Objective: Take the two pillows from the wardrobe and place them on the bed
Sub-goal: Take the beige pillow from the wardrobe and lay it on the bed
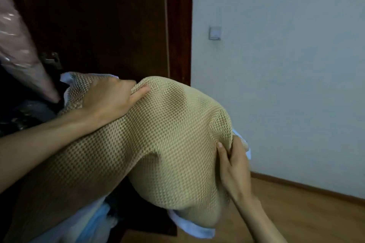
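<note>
A tan pillow [167, 144] with a waffle-weave cover and white edging fills the middle of the view, held up in front of me and bent over in a hump. My left hand [110, 100] grips its upper left part, thumb pressed into the cloth. Gripping the right edge is my right hand [233, 167], with its fingers curled around the hem. The dark wooden wardrobe [98, 25] stands behind the pillow. No second pillow and no bed can be seen.
A clear plastic-wrapped bundle [17, 49] hangs at the upper left beside the wardrobe. Pale wall [286, 65] with a light switch [214, 33] is on the right. Wooden floor [306, 213] and a skirting board lie at the lower right. White-blue cloth [94, 221] shows below the pillow.
</note>
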A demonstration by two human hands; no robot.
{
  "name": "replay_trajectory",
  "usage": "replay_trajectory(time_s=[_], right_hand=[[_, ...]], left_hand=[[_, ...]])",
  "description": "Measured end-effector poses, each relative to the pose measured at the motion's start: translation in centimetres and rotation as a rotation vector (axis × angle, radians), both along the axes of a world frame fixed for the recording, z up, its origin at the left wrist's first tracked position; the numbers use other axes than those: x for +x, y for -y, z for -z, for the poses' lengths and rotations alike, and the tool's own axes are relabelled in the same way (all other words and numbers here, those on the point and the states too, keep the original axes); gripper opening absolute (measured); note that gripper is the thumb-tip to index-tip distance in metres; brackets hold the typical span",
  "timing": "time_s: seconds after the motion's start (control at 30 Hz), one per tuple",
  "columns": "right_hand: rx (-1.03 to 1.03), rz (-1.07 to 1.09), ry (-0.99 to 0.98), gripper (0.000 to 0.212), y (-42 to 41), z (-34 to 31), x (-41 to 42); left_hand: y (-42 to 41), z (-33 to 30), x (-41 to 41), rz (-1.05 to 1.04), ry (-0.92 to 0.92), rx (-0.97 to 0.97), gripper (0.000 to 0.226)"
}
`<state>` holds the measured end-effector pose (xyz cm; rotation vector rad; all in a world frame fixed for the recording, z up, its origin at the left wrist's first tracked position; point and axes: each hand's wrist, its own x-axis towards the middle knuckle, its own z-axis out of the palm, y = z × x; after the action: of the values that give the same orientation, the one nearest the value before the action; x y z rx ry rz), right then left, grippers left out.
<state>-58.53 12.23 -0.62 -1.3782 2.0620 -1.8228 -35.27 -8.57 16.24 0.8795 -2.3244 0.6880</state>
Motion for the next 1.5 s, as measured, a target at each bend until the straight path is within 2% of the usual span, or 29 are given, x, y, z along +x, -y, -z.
replay_trajectory(time_s=[0.17, 0.23, 0.33, 0.4, 0.7, 0.8, 1.03, 1.13, 1.4, 1.5], right_hand=[[0.135, 0.289, -0.131, 0.021, -8.3, 0.4, -7.8], [0.241, 0.352, -0.226, 0.021, -10.7, 0.3, -9.2], [0.385, 0.54, -0.301, 0.02, -16.5, 1.0, -10.9], [0.434, 0.655, -0.286, 0.02, -20.7, 1.9, -10.9], [0.594, 1.092, -0.089, 0.014, -37.6, 5.0, -2.0], [0.627, 1.225, -0.026, 0.014, -42.9, 5.4, 2.4], [0.769, 1.59, 0.073, 0.03, -53.6, 4.8, 12.6], [0.789, 1.711, 0.128, 0.045, -56.7, 4.3, 16.4], [0.815, 1.839, 0.314, 0.054, -66.1, 6.3, 27.6], [0.825, 1.848, 0.368, 0.053, -70.5, 7.6, 31.0]], left_hand=[[-4.3, 4.2, -11.3, 0.174, 0.061, 0.162, 0.063], [-4.8, 6.4, -14.2, 0.255, 0.063, 0.246, 0.06], [-7.6, 8.9, -20.0, 0.439, 0.144, 0.246, 0.067], [-10.1, 10.2, -23.8, 0.574, 0.208, 0.241, 0.074], [-25.0, 14.9, -33.5, 1.072, 0.349, 0.295, 0.069], [-31.5, 16.2, -34.0, 1.229, 0.374, 0.29, 0.066], [-46.2, 17.2, -31.9, 1.497, 0.479, 0.371, 0.064], [-52.1, 17.2, -30.2, 1.584, 0.525, 0.329, 0.058], [-67.5, 19.3, -24.7, 1.78, 0.651, 0.233, 0.056], [-72.8, 20.8, -22.0, 1.804, 0.718, 0.287, 0.05]])
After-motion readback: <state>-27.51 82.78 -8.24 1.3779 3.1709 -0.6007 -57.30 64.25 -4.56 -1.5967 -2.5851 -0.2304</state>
